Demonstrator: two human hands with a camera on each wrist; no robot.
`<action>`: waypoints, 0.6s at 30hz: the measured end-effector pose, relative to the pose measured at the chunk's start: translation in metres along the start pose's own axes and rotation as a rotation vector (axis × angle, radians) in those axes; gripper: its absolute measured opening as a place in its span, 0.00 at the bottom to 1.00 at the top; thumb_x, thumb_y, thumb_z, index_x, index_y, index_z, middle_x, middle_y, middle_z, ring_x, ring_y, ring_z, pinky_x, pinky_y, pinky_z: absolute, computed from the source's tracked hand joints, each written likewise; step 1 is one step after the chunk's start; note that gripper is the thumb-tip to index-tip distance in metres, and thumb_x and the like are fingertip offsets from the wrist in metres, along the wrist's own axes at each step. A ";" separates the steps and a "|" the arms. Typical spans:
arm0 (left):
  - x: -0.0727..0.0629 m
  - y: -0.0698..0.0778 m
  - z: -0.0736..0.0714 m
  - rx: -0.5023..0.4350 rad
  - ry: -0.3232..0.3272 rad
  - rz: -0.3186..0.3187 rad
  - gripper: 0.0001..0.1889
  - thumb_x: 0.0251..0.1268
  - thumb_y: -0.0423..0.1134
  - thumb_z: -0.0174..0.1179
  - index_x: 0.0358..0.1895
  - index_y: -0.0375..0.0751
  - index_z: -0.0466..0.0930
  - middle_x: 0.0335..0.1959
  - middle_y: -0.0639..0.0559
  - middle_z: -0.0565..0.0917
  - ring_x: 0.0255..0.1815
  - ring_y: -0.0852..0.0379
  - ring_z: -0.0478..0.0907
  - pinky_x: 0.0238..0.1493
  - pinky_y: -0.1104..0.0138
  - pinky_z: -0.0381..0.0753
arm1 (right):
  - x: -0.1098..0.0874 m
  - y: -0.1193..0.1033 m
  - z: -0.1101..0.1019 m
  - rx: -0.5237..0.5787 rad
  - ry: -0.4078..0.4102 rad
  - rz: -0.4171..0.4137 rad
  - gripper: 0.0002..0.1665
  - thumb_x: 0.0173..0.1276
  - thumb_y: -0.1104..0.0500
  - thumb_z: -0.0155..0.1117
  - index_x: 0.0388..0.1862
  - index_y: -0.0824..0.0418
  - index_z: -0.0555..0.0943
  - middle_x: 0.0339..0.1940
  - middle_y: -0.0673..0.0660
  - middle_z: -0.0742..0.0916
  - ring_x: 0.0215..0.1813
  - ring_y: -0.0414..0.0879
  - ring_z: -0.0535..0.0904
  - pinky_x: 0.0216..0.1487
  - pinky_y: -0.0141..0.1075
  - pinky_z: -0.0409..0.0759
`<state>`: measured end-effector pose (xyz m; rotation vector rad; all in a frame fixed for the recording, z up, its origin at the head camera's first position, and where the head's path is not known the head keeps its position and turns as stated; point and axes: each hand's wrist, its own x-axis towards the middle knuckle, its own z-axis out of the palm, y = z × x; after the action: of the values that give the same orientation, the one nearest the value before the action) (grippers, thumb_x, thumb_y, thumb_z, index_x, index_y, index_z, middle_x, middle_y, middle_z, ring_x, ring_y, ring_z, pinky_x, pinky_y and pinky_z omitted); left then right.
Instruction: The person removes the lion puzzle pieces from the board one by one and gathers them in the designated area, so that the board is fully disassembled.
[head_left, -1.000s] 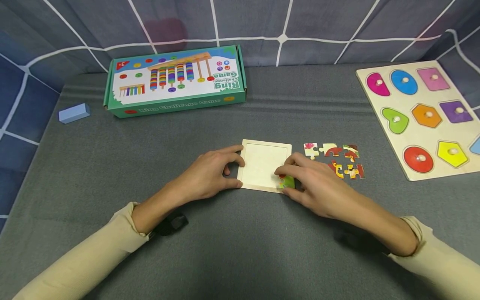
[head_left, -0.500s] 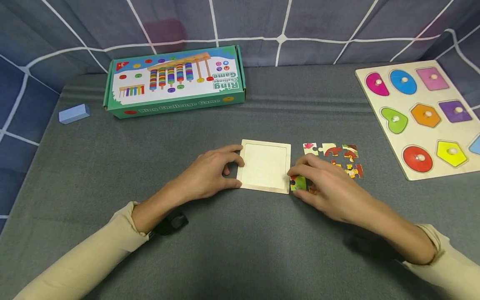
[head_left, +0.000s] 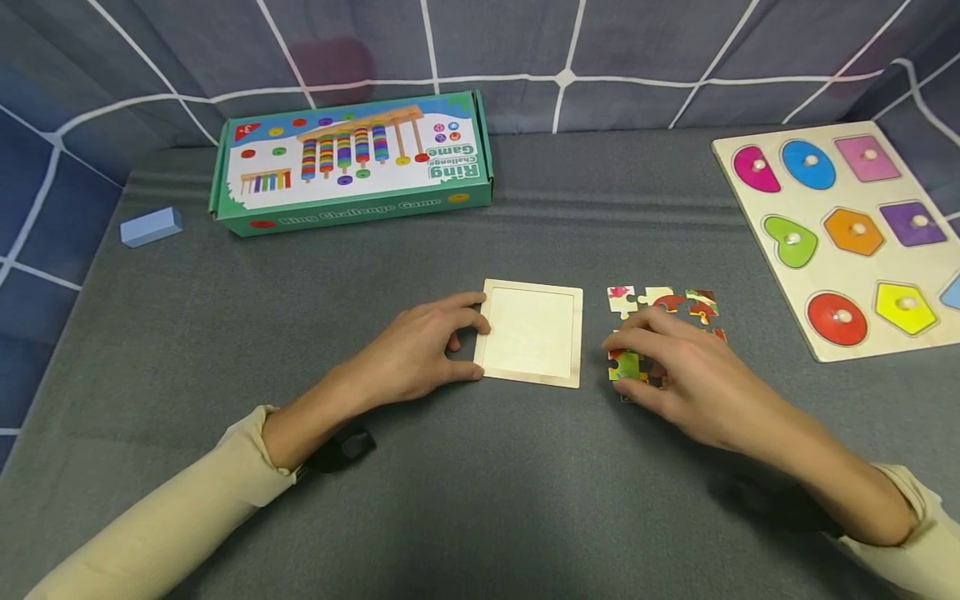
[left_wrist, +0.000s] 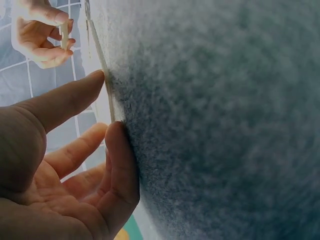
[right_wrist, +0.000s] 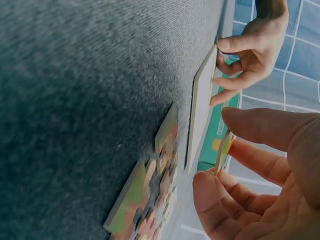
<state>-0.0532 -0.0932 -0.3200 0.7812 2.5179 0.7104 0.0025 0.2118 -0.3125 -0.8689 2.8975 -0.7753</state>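
A square, shallow wooden puzzle tray (head_left: pixel 529 335) lies bare in the middle of the table. My left hand (head_left: pixel 408 350) rests thumb and fingertips against its left edge, as the left wrist view shows from low down. To the tray's right, my right hand (head_left: pixel 686 379) pinches a mostly green jigsaw piece (head_left: pixel 626 365) between thumb and fingers. That piece (right_wrist: pixel 224 151) is held above the table in the right wrist view. Loose jigsaw pieces (head_left: pixel 659 297) in red, yellow and cream lie beneath and beyond the right hand, which partly hides them.
A green Ring Challenge Game box (head_left: pixel 352 167) lies at the back left, with a small blue block (head_left: pixel 151 227) left of it. A wooden shape board with knobs (head_left: pixel 817 275) lies at the right. Checked cloth (head_left: pixel 502 50) hangs behind the table.
My right hand has moved right, carrying the green jigsaw piece from the tray's lower right corner to over the loose pieces. The left hand and the tray have stayed put.
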 end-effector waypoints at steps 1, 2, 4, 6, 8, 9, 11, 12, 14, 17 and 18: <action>0.000 0.000 0.000 -0.006 0.000 0.002 0.22 0.55 0.39 0.75 0.54 0.41 0.82 0.74 0.44 0.65 0.38 0.58 0.75 0.40 0.61 0.72 | -0.001 0.001 -0.001 -0.002 0.005 -0.002 0.23 0.52 0.62 0.79 0.47 0.53 0.85 0.44 0.44 0.80 0.36 0.37 0.74 0.35 0.36 0.71; 0.000 -0.001 0.000 -0.012 0.000 0.004 0.22 0.55 0.39 0.75 0.54 0.41 0.82 0.74 0.45 0.64 0.38 0.58 0.75 0.39 0.62 0.72 | -0.002 0.001 -0.001 -0.004 0.008 -0.002 0.23 0.52 0.62 0.79 0.47 0.53 0.85 0.44 0.43 0.80 0.35 0.37 0.74 0.35 0.37 0.71; 0.000 -0.001 -0.001 -0.023 0.000 0.011 0.22 0.55 0.38 0.75 0.53 0.40 0.82 0.75 0.45 0.62 0.37 0.58 0.74 0.39 0.62 0.72 | -0.004 0.002 -0.002 -0.009 0.012 0.002 0.23 0.51 0.62 0.80 0.47 0.53 0.84 0.44 0.43 0.80 0.35 0.36 0.73 0.35 0.37 0.71; 0.001 -0.002 -0.001 -0.030 -0.003 0.018 0.22 0.54 0.37 0.75 0.53 0.41 0.81 0.76 0.45 0.62 0.37 0.59 0.74 0.39 0.63 0.72 | -0.007 0.003 -0.003 -0.016 0.012 0.010 0.24 0.50 0.63 0.80 0.48 0.54 0.85 0.44 0.43 0.80 0.36 0.36 0.74 0.35 0.38 0.72; 0.002 -0.003 -0.001 -0.032 -0.010 0.025 0.22 0.55 0.38 0.75 0.53 0.41 0.81 0.75 0.45 0.62 0.37 0.59 0.74 0.40 0.63 0.72 | -0.009 0.005 -0.003 -0.018 0.009 0.020 0.24 0.50 0.63 0.80 0.48 0.55 0.84 0.44 0.44 0.80 0.35 0.36 0.74 0.34 0.37 0.72; 0.002 -0.003 -0.001 -0.032 -0.015 0.027 0.22 0.55 0.38 0.75 0.54 0.41 0.81 0.75 0.45 0.62 0.37 0.59 0.74 0.40 0.63 0.71 | -0.010 0.005 -0.003 -0.024 0.008 0.027 0.26 0.49 0.63 0.81 0.49 0.55 0.84 0.44 0.44 0.80 0.35 0.37 0.73 0.34 0.37 0.72; 0.003 -0.003 -0.002 -0.031 -0.021 0.029 0.22 0.55 0.38 0.75 0.54 0.41 0.81 0.75 0.45 0.62 0.37 0.58 0.73 0.40 0.62 0.71 | -0.011 0.006 -0.003 -0.032 0.007 0.037 0.29 0.49 0.63 0.81 0.52 0.56 0.82 0.44 0.46 0.80 0.34 0.37 0.73 0.33 0.37 0.72; 0.003 -0.003 -0.002 -0.030 -0.023 0.031 0.22 0.55 0.38 0.75 0.54 0.41 0.81 0.75 0.44 0.62 0.37 0.58 0.73 0.40 0.62 0.71 | -0.011 0.007 -0.003 -0.036 0.007 0.043 0.30 0.49 0.62 0.81 0.54 0.56 0.82 0.44 0.46 0.79 0.32 0.37 0.72 0.32 0.37 0.71; 0.003 -0.003 -0.002 -0.028 -0.027 0.035 0.22 0.55 0.39 0.74 0.54 0.41 0.81 0.75 0.44 0.62 0.37 0.58 0.74 0.41 0.62 0.71 | -0.013 0.008 -0.003 -0.040 0.014 0.049 0.31 0.50 0.63 0.81 0.54 0.56 0.81 0.44 0.46 0.79 0.32 0.38 0.71 0.32 0.37 0.71; 0.003 -0.002 -0.003 -0.017 -0.031 0.035 0.22 0.56 0.39 0.74 0.54 0.41 0.81 0.74 0.43 0.64 0.37 0.58 0.74 0.41 0.61 0.72 | -0.016 0.010 -0.005 -0.035 0.025 0.046 0.29 0.49 0.64 0.81 0.52 0.55 0.83 0.44 0.45 0.79 0.33 0.38 0.71 0.31 0.35 0.70; 0.003 -0.002 -0.003 -0.011 -0.034 0.034 0.22 0.56 0.39 0.74 0.55 0.41 0.81 0.74 0.43 0.64 0.37 0.58 0.74 0.41 0.61 0.72 | -0.017 0.011 -0.006 -0.034 0.030 0.040 0.28 0.48 0.64 0.81 0.50 0.55 0.84 0.44 0.45 0.79 0.33 0.38 0.71 0.31 0.34 0.71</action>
<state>-0.0579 -0.0942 -0.3193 0.8278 2.4736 0.7156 0.0104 0.2314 -0.3146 -0.8057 2.9532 -0.7443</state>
